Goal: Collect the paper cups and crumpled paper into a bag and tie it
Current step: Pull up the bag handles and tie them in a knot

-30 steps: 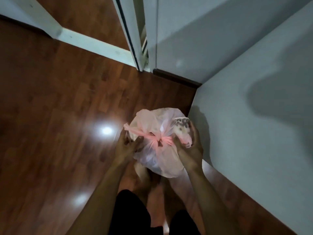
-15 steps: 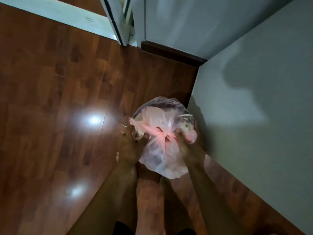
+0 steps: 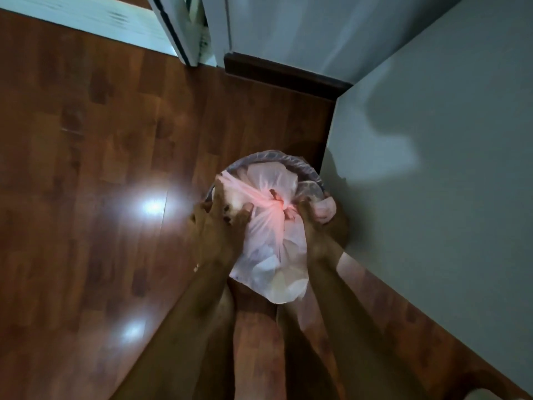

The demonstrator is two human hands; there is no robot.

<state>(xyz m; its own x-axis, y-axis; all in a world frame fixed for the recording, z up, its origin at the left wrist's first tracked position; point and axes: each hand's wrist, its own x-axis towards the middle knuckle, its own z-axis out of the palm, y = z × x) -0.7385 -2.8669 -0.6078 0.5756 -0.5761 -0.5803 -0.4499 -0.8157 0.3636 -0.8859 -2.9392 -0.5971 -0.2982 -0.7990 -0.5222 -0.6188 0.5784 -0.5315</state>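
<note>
Crinkly translucent bag (image 3: 271, 255) (knotted, seemingly) between both hands.

**Wooden floor with a bin in the corner**

The floor (image 3: 95, 145) is glossy reddish-brown wood planks, with two bright light reflections on its left half. A round bin (image 3: 310, 172) lined with clear plastic stands on it, close beside the grey wall (image 3: 432, 197) on the right. A dark skirting board (image 3: 282, 77) runs along the far edge of the floor, and a white door frame (image 3: 184, 39) meets the planks to its left.
</note>
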